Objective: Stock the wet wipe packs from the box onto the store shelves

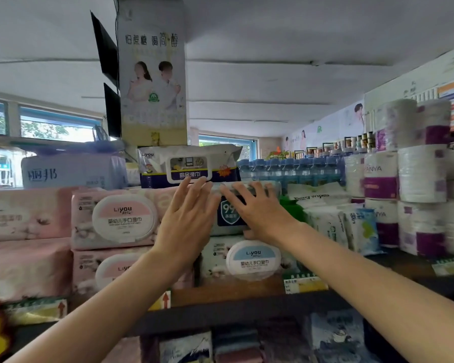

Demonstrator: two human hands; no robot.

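Observation:
A grey wet wipe pack with a dark blue "99" shield label stands on top of a white pack with a blue lid on the upper shelf. My right hand lies flat against its front, thumb under its lower edge. My left hand presses flat on the pack's left end with the fingers spread. Two pink-lidded packs are stacked just to the left. A kitchen wipe pack with a navy band sits behind and above. The box is not in view.
Pink tissue bundles fill the left of the shelf. Small wipe packs and toilet roll stacks stand to the right, with water bottles behind. The dark shelf edge carries price tags. A pillar rises behind.

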